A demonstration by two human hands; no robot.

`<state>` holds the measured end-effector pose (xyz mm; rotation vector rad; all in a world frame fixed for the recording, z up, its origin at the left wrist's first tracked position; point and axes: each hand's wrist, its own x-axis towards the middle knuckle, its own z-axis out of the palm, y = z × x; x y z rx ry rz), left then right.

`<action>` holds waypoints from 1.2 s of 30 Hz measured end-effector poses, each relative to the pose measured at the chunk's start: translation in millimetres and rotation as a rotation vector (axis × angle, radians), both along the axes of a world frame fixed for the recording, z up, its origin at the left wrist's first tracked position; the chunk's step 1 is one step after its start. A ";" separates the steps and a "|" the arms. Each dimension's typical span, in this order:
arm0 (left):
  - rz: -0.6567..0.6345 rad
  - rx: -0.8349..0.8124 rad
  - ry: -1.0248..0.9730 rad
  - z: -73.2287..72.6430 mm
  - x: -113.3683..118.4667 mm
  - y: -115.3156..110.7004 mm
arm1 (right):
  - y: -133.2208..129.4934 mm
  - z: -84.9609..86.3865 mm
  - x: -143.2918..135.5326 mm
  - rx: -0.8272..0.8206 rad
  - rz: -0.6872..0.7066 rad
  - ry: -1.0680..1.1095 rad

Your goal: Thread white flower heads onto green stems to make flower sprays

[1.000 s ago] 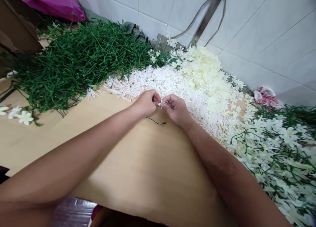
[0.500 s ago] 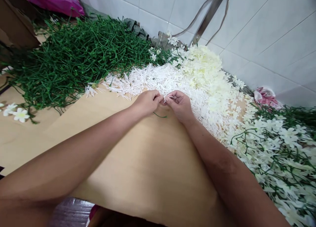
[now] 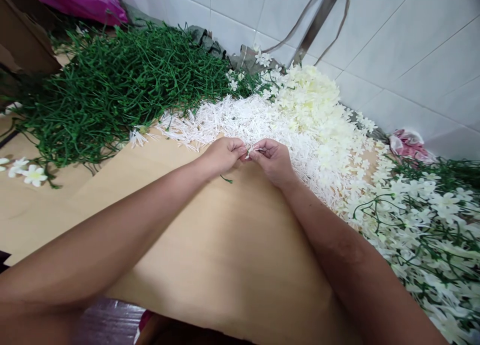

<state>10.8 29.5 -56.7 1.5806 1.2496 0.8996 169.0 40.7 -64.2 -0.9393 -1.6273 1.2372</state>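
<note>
Our left hand [image 3: 224, 155] pinches a green stem [image 3: 226, 179], its end hanging below the fingers. Our right hand [image 3: 273, 159] pinches a small white piece [image 3: 256, 149] right beside it. Both sit over brown cardboard [image 3: 210, 245], near the white pile [image 3: 240, 120].

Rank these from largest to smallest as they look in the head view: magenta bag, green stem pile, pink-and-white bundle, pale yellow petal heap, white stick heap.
1. Green stem pile
2. White stick heap and pale yellow petal heap: they merge, so unranked
3. Magenta bag, partly out of frame
4. Pink-and-white bundle
</note>
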 end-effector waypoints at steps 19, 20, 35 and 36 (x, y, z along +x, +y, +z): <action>-0.085 -0.098 -0.145 2.7 -0.1 -2.9 | -5.9 -1.2 -5.0 -0.007 -0.043 -0.063; -0.083 -0.105 -0.140 4.3 -0.1 -3.0 | -5.5 -1.4 -5.4 -0.025 -0.034 -0.059; -0.494 -0.132 0.172 22.1 -11.9 -10.2 | 13.2 53.2 48.1 -0.024 0.265 -0.380; -0.549 -0.151 0.186 22.9 -11.9 -11.7 | 16.0 52.5 51.2 0.018 0.178 -0.374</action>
